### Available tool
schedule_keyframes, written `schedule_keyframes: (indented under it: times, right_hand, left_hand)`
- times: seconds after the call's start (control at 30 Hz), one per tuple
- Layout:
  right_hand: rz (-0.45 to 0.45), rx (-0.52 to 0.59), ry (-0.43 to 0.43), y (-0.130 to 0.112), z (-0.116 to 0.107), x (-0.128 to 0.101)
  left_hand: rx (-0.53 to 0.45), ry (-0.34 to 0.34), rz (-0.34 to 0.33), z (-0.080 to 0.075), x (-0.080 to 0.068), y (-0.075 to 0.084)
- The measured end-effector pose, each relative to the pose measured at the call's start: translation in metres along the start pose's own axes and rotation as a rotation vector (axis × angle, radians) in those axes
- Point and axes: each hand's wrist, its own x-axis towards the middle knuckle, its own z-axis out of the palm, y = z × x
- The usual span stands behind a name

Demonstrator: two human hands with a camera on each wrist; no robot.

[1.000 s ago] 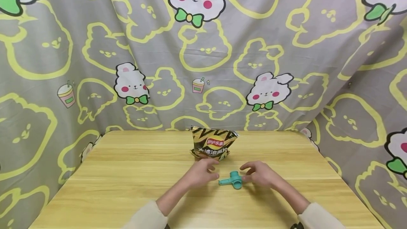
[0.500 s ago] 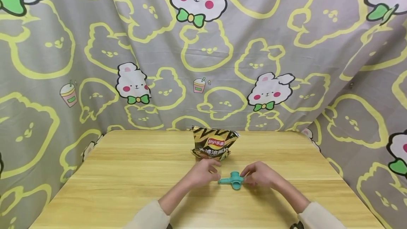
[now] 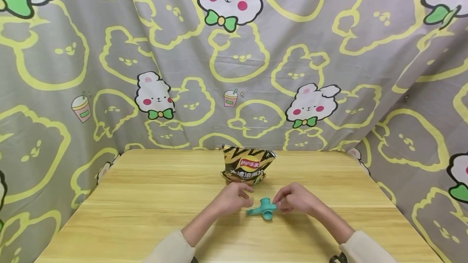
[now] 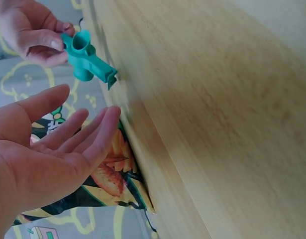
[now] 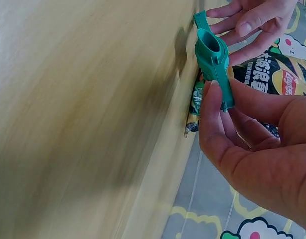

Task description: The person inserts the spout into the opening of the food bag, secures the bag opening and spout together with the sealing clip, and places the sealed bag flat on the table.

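Note:
My right hand (image 3: 296,199) pinches one end of a teal plastic bag clip with a round spout (image 3: 266,209), thumb on one side and fingers on the other. In the right wrist view the clip (image 5: 212,57) is raised off the table, its spout mouth facing the camera. The left hand (image 3: 234,199) is beside the clip's free arm with fingers loosely extended. A gap separates that hand (image 4: 58,134) from the clip in the left wrist view. Just behind the hands, a black and yellow Lay's chip bag (image 3: 246,163) stands upright.
A light wood table (image 3: 164,198) lies under the hands. Grey curtain cloth (image 3: 204,113) with cartoon prints hangs behind its far edge and along both sides.
The right hand has taken the clip between thumb and fingers and moved it a little to the left. The left hand has hardly moved, and the chip bag stands as before.

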Motion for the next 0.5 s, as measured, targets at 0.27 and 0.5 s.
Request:
schedule_keyframes:
  times: [0.27,0.5]
  right_hand:
    - [-0.04,0.025,0.035,-0.0041,0.002,0.0024]
    - [-0.048,0.058,0.081,-0.0076,0.0045,0.0036]
  left_hand:
    - [-0.167,-0.071,-0.075,-0.0017,0.0003,-0.0047]
    - [-0.324,-0.083,-0.096,-0.006,0.0011,-0.0093]
